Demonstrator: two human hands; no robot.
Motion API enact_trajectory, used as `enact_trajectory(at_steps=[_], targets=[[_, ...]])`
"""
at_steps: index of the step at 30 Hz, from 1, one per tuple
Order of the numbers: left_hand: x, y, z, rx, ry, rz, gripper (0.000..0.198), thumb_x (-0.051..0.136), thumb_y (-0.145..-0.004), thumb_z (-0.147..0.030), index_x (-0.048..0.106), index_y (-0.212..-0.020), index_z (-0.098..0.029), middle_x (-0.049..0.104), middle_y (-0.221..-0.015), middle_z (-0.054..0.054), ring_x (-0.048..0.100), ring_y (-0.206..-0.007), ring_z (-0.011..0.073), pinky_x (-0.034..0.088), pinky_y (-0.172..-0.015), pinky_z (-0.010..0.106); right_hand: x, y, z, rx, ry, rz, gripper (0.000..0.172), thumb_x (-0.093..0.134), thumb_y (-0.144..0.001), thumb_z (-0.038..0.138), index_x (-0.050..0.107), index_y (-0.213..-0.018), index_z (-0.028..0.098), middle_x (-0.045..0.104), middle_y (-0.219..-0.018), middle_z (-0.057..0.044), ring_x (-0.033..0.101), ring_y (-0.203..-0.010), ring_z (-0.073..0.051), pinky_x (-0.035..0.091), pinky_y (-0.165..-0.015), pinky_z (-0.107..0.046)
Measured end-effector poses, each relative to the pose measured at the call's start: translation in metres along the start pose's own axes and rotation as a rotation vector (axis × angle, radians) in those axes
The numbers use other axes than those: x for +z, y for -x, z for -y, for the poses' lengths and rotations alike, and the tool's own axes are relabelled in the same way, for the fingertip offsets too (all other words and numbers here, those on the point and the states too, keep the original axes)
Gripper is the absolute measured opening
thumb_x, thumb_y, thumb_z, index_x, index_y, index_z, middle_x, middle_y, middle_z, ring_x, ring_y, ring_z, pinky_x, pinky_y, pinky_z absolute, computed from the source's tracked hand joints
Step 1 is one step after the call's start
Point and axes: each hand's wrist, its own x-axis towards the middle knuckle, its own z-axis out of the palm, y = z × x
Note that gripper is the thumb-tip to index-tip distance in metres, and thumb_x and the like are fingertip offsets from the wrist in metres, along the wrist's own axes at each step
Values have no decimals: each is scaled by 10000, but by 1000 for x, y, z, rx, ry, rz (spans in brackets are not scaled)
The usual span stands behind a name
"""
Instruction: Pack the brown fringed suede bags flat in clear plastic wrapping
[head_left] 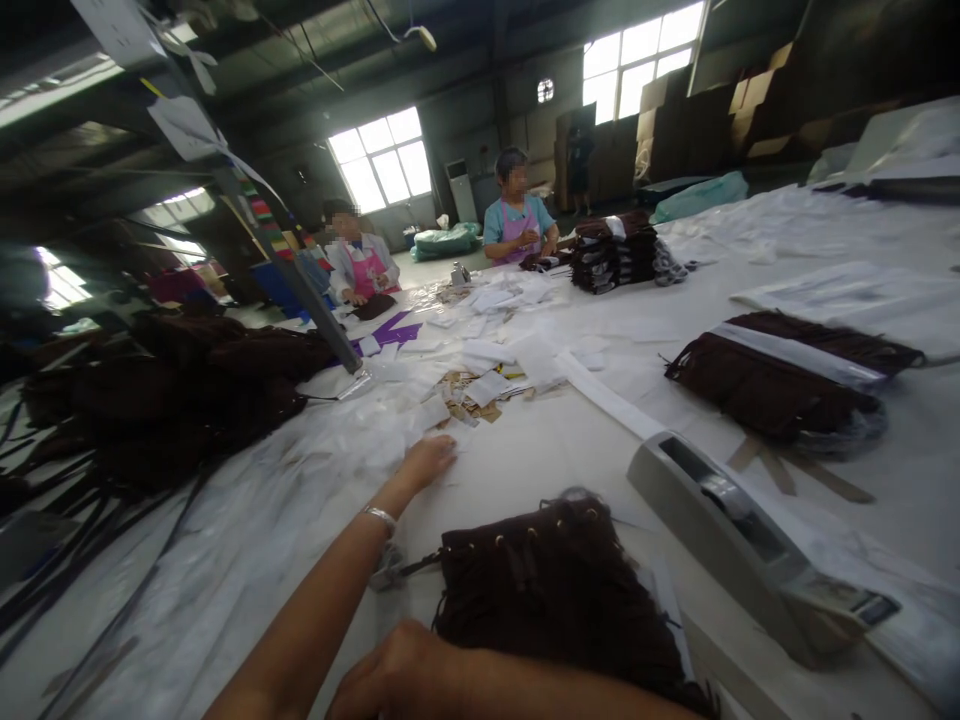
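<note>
My left hand (429, 461) reaches forward with a silver bracelet on its wrist. Its fingers lie stretched out on a heap of white paper slips (375, 430). My right hand (401, 672) is at the bottom edge, curled into a fist at the near left edge of a dark brown fringed drawstring bag (555, 590), apparently gripping it. The bag lies flat on the white table (540, 460) right in front of me, with a metal chain (390, 568) at its left corner.
A grey tape dispenser (739, 540) stands to the right of the bag. Behind it lies a wrapped stack of brown bags (780, 385), and another stack (615, 255) sits farther back. Dark bags are piled at left (157, 400). Two people (516, 215) (358, 262) sit at the table's far end.
</note>
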Motion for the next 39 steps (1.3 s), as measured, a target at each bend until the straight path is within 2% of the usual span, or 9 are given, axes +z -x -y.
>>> enact_trajectory(at_steps=[9, 14, 19, 22, 25, 28, 32, 35, 39], targets=[[10, 18, -19, -108, 8, -131, 307, 584, -931, -343, 594, -1178, -161, 618, -1177, 90, 628, -996, 210, 541, -853, 421, 24, -12, -20, -211, -22, -440, 193, 496, -661, 158, 678, -722, 173, 749, -798, -52, 683, -633, -118, 533, -656, -160], [-15, 35, -27, -217, 99, -363, 213, 513, -949, -306, 627, -1041, -152, 678, -1019, 84, 651, -947, 204, 511, -878, 385, 9, -12, -7, -229, 101, -584, 278, 499, -707, 102, 689, -898, 171, 748, -884, -56, 709, -805, -138, 549, -772, -194], [-57, 99, -44, -228, 259, -472, 313, 409, -952, -385, 592, -1090, -172, 722, -817, 24, 700, -766, 175, 541, -735, 276, -17, -14, 17, -216, 254, -772, 372, 474, -826, 61, 644, -1123, 206, 697, -1150, -83, 659, -1044, -153, 513, -945, -286], [-74, 152, -62, -193, 325, -466, 326, 471, -922, -411, 618, -1124, -200, 750, -896, 24, 712, -804, 176, 551, -750, 265, -34, -14, 27, -216, 511, -831, 361, 518, -875, 114, 616, -1195, 250, 635, -1279, -76, 569, -1206, -199, 358, -1121, -429], [-80, 195, -78, -144, 337, -472, 293, 525, -898, -380, 692, -1087, -231, 751, -1041, 44, 706, -943, 216, 543, -866, 318, -54, -16, 34, -55, 694, -842, 437, 575, -899, 230, 535, -1334, 240, 521, -1421, -105, 417, -1361, -265, 204, -1178, -521], [-78, 217, -89, -164, 375, -539, 276, 559, -894, -382, 721, -1072, -247, 741, -1099, 42, 695, -1004, 231, 530, -928, 345, -78, -15, 40, 249, 542, -681, 600, 641, -873, 325, 444, -1423, 187, 607, -1319, -134, 538, -1247, -276, 376, -1082, -467], [-64, 215, -113, -266, 593, -633, 310, 617, -875, -412, 676, -1128, -241, 738, -1051, 35, 699, -961, 209, 545, -899, 322, -109, -3, 50, 439, 208, -423, 225, 603, -901, 310, 712, -1049, 180, 750, -857, -30, 690, -813, -176, 514, -793, -272], [-44, 202, -140, -345, 1007, -704, 318, 562, -904, -470, 603, -1077, -207, 704, -883, 17, 702, -758, 168, 591, -751, 313, -128, 10, 61, 414, 197, -667, 212, 598, -906, 332, 742, -926, 178, 750, -903, -20, 678, -859, -167, 494, -805, -244], [-7, 186, -171, -374, 1240, -307, 434, 515, -884, -588, 584, -843, -162, 673, -790, 47, 692, -651, 171, 584, -555, 272, -141, 31, 79, 366, 329, -1008, 246, 596, -915, 368, 737, -1000, 186, 721, -1032, -42, 649, -987, -185, 472, -899, -269]])
